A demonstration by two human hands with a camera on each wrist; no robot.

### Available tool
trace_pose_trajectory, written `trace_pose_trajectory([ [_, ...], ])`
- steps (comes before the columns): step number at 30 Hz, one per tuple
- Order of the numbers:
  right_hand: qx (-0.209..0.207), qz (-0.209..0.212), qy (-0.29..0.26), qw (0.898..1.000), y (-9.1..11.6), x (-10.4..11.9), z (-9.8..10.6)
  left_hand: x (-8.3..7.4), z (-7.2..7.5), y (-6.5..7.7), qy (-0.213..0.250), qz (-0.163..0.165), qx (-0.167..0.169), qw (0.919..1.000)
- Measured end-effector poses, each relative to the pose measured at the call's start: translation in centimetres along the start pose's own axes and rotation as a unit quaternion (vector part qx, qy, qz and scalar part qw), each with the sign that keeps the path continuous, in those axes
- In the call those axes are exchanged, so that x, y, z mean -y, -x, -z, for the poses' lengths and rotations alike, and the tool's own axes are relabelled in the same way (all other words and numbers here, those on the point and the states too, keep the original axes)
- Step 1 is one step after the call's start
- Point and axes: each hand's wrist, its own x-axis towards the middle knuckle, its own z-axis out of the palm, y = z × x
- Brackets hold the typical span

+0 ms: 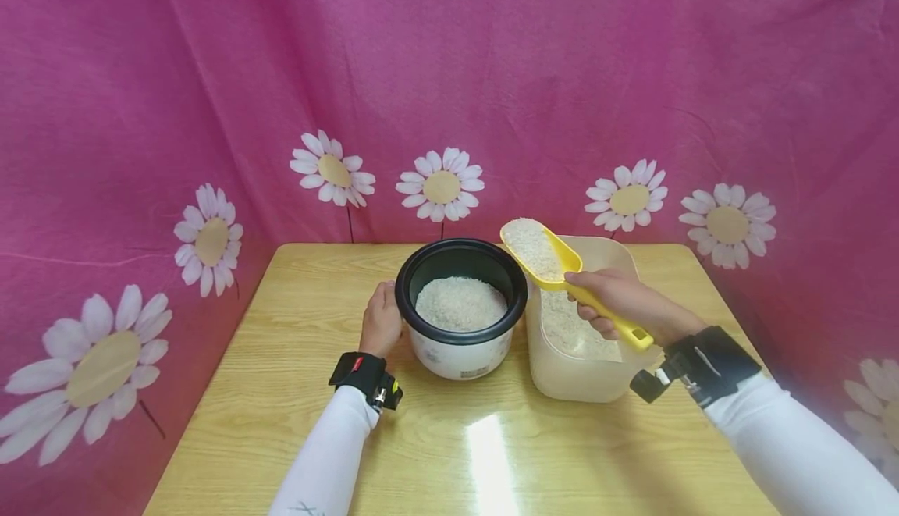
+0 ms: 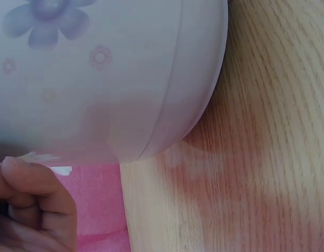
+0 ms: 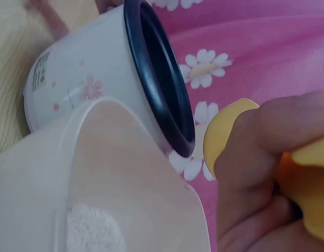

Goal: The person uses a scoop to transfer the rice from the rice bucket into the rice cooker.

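A rice cooker pot (image 1: 456, 356) with a white flowered body and black rim stands upright, partly filled with white rice (image 1: 460, 305). My left hand (image 1: 381, 322) holds its left side by the rim; curled fingers (image 2: 38, 184) show against the wall in the left wrist view. My right hand (image 1: 625, 305) grips the handle of a yellow scoop (image 1: 570, 257), heaped with rice (image 1: 530, 247). The scoop is raised above the gap between the cooker and a translucent plastic bin (image 1: 583, 382), its tip near the cooker's right rim. More rice (image 3: 96, 231) lies in the bin.
The bin stands close beside the cooker on its right. Both are on a light wooden table (image 1: 281, 391), whose back edge meets a pink cloth (image 1: 449, 71) printed with daisies. Cloth also hangs along the left and right sides.
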Motion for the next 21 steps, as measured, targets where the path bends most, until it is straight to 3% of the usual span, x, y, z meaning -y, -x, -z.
trace_pose_trajectory([
  [21,-0.001,0.022,0.132,0.991,-3.2,2.2,-4.1,0.0,0.1,0.0,0.010,0.000,0.003,0.9999],
])
